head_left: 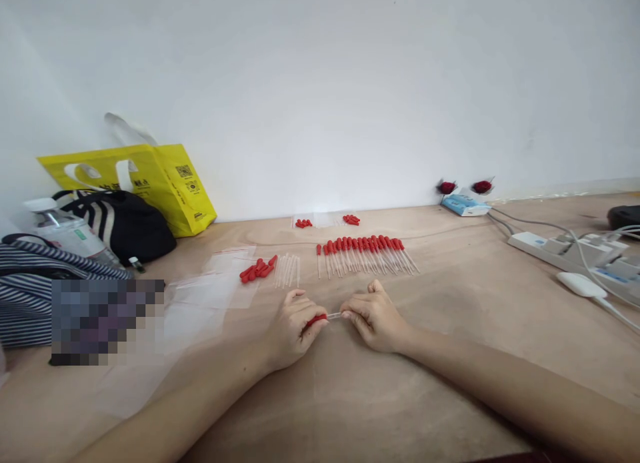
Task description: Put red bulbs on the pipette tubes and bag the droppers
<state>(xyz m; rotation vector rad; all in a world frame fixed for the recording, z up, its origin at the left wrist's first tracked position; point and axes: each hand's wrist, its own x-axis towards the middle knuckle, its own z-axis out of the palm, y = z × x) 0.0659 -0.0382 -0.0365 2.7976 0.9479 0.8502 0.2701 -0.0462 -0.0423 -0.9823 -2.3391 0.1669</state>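
Bare forearms (pixel 215 393) extended over the tan tabletop (pixel 360 409), left hand (pixel 295 326) with fingers closed on a red rubbery bulb (pixel 316 320), right hand (pixel 376 321) pinching a slender clear tube (pixel 334 315) between them, presumably for alignment.

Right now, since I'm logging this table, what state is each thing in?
Left hand: closed on red bulb
Right hand: pinching clear tube
Red bulb: at clear tube's end, seating unclear
Dropper row: lying down, bulbs fitted
Loose bulbs: piled, without tubes
Bare tubes: side by side, uncapped
Plastic bags: lying flat
Yellow bag: standing
Power strip: plugs inserted
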